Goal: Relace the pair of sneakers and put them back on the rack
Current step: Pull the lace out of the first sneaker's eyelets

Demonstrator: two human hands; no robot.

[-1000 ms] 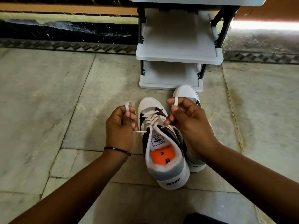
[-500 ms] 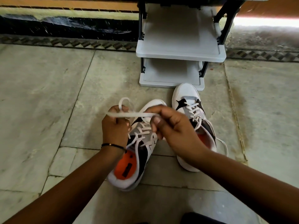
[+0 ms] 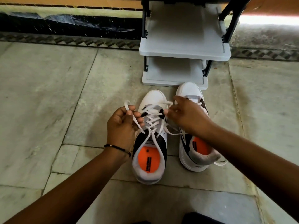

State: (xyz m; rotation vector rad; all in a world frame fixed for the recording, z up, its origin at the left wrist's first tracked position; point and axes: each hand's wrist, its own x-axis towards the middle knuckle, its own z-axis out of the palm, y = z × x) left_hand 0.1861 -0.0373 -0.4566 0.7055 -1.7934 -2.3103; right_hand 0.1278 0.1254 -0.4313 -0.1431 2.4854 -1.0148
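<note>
Two white and black sneakers with orange insoles stand side by side on the stone floor, toes toward the rack. The left sneaker lies between my hands, its white lace crossed through the eyelets. My left hand pinches a looped lace end beside the shoe's left edge. My right hand pinches the other lace end over the gap between the shoes and hides the middle of the right sneaker. The grey shoe rack stands just beyond the toes, its shelves bare.
A wall with a black skirting band runs along the back. A patterned floor border lies in front of it. Open stone floor spreads left and right of the shoes. A loose lace end trails by the right sneaker's heel.
The left sneaker has swung from tilted to straight, toe toward the rack. My hands have moved apart, the lace no longer stretched taut between them.
</note>
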